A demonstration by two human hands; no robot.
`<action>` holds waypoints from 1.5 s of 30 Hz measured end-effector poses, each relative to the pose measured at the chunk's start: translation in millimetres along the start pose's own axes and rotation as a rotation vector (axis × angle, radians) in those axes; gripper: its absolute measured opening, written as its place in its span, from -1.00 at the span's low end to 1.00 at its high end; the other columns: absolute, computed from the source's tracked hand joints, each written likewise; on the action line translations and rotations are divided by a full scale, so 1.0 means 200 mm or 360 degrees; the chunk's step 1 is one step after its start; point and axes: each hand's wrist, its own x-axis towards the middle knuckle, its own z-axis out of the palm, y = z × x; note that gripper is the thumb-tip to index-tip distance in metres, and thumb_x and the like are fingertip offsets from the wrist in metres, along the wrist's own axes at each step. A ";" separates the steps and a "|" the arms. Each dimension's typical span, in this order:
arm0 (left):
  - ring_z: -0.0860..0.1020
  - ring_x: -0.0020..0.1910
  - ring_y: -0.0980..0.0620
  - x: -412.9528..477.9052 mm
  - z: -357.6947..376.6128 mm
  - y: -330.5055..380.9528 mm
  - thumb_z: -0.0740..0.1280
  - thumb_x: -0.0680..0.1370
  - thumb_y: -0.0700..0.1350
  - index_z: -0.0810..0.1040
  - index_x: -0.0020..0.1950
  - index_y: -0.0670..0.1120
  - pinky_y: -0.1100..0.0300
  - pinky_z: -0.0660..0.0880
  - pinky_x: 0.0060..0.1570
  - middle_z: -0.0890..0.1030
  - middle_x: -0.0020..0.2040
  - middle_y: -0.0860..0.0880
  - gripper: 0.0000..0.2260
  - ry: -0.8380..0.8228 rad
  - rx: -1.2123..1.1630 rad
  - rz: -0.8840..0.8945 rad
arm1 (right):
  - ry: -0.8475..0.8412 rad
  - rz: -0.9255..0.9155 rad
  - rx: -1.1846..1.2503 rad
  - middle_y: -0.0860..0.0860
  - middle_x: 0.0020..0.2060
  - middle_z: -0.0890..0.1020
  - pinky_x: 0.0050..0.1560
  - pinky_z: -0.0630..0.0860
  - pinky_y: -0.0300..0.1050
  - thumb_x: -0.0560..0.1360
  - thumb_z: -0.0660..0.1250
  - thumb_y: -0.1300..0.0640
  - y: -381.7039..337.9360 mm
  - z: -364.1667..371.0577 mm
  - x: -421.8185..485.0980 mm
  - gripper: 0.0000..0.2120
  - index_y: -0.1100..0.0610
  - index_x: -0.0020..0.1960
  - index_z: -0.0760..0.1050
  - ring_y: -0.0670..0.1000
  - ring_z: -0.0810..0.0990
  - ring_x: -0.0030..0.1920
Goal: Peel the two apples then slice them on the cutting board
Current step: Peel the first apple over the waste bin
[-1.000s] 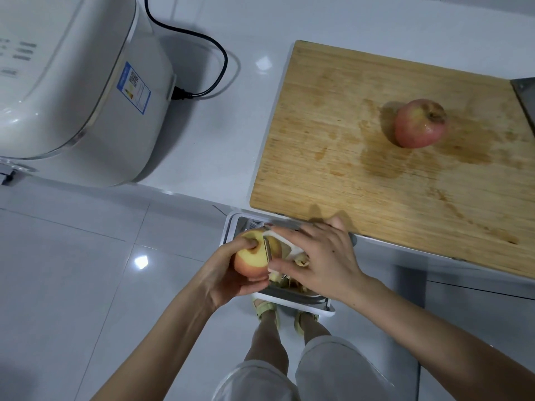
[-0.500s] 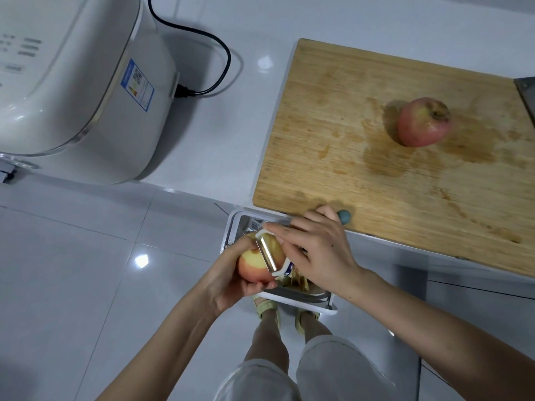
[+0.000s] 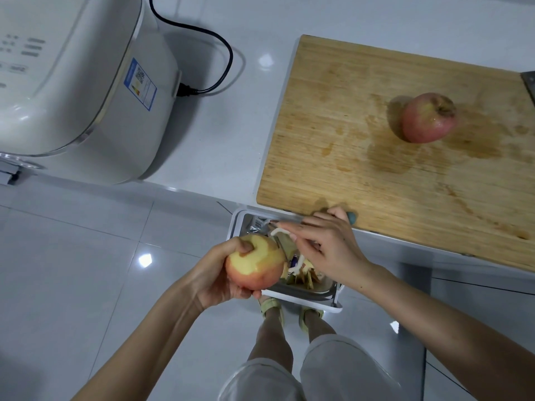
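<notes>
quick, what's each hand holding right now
Left hand: closed, holding the partly peeled apple.
Right hand: closed, holding the peeler, which lies against the apple.

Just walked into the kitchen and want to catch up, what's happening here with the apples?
A person is peeling over a small bin. The left hand holds a partly peeled apple, the right hand holds a white peeler at its side, and peelings lie in the bin. The second apple sits unpeeled on the cutting board; nothing is sliced yet.
</notes>
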 end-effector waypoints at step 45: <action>0.64 -0.09 -0.14 0.09 0.04 -0.01 0.31 0.47 -0.14 0.52 0.18 -0.07 0.01 0.62 -0.17 0.60 0.04 -0.18 -0.72 0.0283 -0.0240 0.0170 | -0.0018 0.0247 -0.0191 -0.16 -0.42 0.53 -0.35 0.39 -0.17 0.57 -0.01 -0.19 -0.20 -0.07 0.04 -0.62 0.00 -0.03 0.49 -0.04 0.53 -0.37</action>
